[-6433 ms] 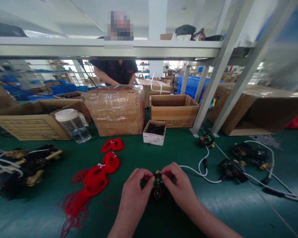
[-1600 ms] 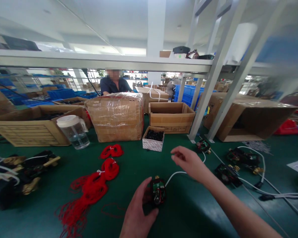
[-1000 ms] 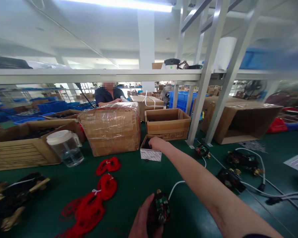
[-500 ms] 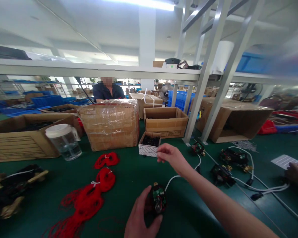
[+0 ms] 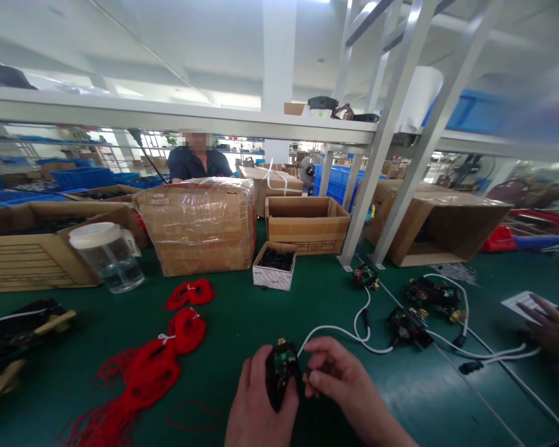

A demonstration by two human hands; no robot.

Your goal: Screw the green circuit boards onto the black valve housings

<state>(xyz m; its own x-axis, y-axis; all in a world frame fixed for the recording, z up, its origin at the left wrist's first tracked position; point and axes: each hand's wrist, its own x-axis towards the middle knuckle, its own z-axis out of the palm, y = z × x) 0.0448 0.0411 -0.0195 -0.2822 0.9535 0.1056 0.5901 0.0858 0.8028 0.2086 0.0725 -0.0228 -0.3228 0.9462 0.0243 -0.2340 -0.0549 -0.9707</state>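
My left hand (image 5: 256,403) is wrapped round a small black module with a green circuit board (image 5: 282,372), holding it upright above the green table. A white cable (image 5: 349,332) runs from the module to the right. My right hand (image 5: 340,382) is beside the module with its fingers pinched on something small I cannot make out. A small white box of black parts (image 5: 274,266) stands further back in the middle.
Red string bundles (image 5: 168,347) lie at the left. A clear jug (image 5: 105,257), a wrapped carton (image 5: 198,226) and open cartons (image 5: 307,223) stand behind. More wired modules (image 5: 407,320) lie at the right. Another person's hand (image 5: 549,329) rests at the right edge; a person sits behind the shelf.
My right hand reached out to the small white box, then drew back to the module with its fingers pinched. Another person's hand has come into view at the right edge.
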